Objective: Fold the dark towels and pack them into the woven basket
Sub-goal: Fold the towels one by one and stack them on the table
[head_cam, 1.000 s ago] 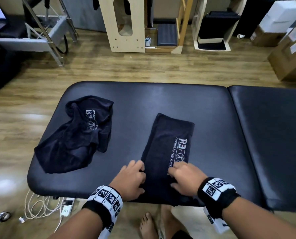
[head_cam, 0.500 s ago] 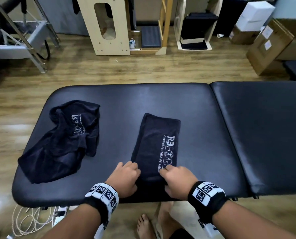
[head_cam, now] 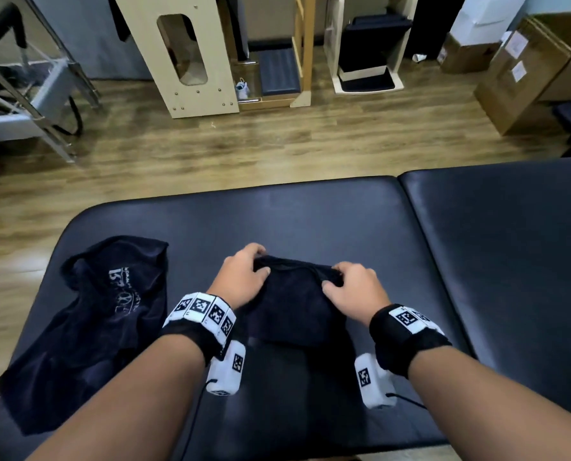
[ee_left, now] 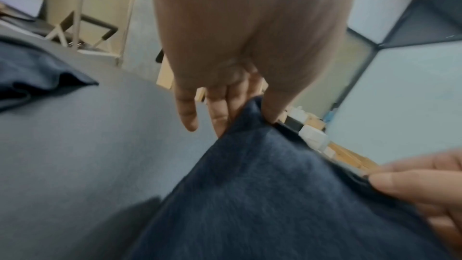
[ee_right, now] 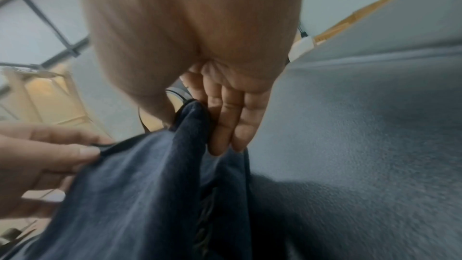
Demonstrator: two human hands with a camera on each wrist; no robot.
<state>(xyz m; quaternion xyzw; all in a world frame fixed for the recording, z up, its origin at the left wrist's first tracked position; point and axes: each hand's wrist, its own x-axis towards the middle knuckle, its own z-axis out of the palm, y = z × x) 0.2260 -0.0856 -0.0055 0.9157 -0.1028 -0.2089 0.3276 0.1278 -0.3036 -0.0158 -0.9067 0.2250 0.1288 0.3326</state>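
A dark towel [head_cam: 294, 307] lies folded over on the black padded bench [head_cam: 310, 214], its near end brought up over its far part. My left hand [head_cam: 244, 277] pinches the towel's left corner [ee_left: 252, 110] between thumb and fingers. My right hand [head_cam: 350, 284] pinches the right corner [ee_right: 192, 114] the same way. A second dark towel [head_cam: 94, 327] with white print lies crumpled on the bench's left end, also seen in the left wrist view as the crumpled towel [ee_left: 32, 74]. The woven basket is not in any view.
The bench's second pad [head_cam: 510, 247] continues to the right. Beyond the bench is wood floor [head_cam: 277, 148] with a wooden stand [head_cam: 184, 54], a metal frame [head_cam: 27, 94] at the left and cardboard boxes [head_cam: 520, 71] at the right.
Both hands gripped the towel's near end at the bench's front edge and carried it forward over the far end, folding the towel in half. The crumpled towel has not moved.
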